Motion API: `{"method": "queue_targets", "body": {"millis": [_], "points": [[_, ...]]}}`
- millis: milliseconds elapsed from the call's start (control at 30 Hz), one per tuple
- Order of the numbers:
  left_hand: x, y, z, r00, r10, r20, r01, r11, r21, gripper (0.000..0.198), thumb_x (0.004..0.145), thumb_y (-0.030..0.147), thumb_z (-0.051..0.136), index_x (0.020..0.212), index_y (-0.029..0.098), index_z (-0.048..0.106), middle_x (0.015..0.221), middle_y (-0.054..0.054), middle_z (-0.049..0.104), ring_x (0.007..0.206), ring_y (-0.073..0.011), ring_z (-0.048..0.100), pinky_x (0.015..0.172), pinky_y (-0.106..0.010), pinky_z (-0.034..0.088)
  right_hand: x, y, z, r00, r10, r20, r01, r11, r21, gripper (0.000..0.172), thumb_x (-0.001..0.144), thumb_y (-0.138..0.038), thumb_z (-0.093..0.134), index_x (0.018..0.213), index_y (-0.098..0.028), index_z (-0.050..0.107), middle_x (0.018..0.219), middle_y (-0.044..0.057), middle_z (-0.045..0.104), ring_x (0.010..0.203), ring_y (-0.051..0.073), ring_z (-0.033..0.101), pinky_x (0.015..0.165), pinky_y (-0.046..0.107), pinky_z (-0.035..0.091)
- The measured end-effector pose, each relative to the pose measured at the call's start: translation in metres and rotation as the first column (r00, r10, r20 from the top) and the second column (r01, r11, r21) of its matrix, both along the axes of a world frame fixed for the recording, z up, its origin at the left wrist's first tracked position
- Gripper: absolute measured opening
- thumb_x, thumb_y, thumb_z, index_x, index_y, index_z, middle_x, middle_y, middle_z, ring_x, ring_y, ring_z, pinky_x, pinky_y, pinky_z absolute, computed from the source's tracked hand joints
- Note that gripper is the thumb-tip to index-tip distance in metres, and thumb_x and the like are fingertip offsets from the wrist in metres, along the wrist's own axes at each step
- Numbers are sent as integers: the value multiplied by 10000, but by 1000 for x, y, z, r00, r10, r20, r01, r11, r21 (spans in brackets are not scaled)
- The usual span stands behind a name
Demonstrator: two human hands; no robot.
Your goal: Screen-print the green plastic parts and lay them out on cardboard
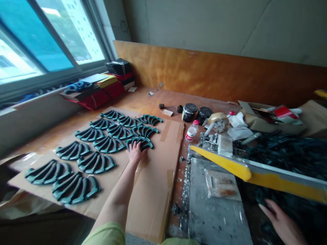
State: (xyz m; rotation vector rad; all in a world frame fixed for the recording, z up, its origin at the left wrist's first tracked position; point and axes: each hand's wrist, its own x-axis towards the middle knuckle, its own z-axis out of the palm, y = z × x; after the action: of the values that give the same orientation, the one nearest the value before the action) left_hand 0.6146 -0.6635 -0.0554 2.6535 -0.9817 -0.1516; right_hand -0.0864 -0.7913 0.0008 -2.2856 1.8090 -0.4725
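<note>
My left hand (136, 153) lies with spread fingers on the near end of a group of dark green curved handles (143, 141) on the cardboard sheet (158, 183). More handles lie there in fanned groups, such as the front one (74, 189). My right hand (282, 217) is low at the right, among dark pieces (260, 195) under the yellow-edged bar. Its thumb and forefinger look apart, with a dark piece close to their tips. Blur and shadow hide its other fingers.
Right of the cardboard are a grey metal plate (217, 211), a yellow blade-like arm (222, 161), a bottle with a red cap (192, 131) and black tubs (189, 112). A heap of dark parts (288, 153) and an open carton (270, 119) sit farther right. Red folders (97, 97) lie by the window.
</note>
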Motion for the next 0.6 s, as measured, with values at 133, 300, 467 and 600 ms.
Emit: {"method": "queue_targets", "body": {"millis": [133, 300, 467, 600], "points": [[-39, 7, -1, 999, 4, 46, 2, 990, -138, 633, 833, 475, 547, 1368, 148, 461, 1503, -184, 382, 1416, -382, 252, 1091, -598, 253, 65, 17, 25, 979, 182, 95, -184, 983, 14, 375, 845, -534, 482, 1028, -241, 627, 1024, 88, 720, 926, 252, 689, 824, 376, 559], [-133, 19, 18, 988, -116, -102, 76, 941, -329, 472, 838, 436, 544, 1194, 131, 597, 1395, -185, 514, 1280, -298, 487, 1071, -416, 371, 134, 19, 34, 866, 500, 26, -498, 865, -55, 210, 889, -219, 515, 1029, -240, 671, 1041, 58, 681, 971, 212, 630, 879, 368, 506], [-233, 23, 58, 920, -203, -336, 33, 892, -450, 372, 863, 485, 511, 1076, 215, 651, 1306, -104, 611, 1201, -263, 558, 1032, -407, 415, 158, 14, 30, 767, 642, -1, -641, 766, -57, 217, 895, -152, 521, 1023, -203, 689, 947, 62, 669, 940, 214, 583, 851, 368, 479], [-279, 12, 114, 839, -286, -463, -42, 814, -579, 409, 854, 516, 536, 1086, 202, 660, 1149, -90, 690, 1057, -224, 633, 940, -350, 479, 154, 12, 26, 746, 666, -33, -666, 743, -64, 308, 900, -117, 481, 1123, -209, 673, 1087, 90, 656, 1084, 231, 539, 923, 384, 453]]}}
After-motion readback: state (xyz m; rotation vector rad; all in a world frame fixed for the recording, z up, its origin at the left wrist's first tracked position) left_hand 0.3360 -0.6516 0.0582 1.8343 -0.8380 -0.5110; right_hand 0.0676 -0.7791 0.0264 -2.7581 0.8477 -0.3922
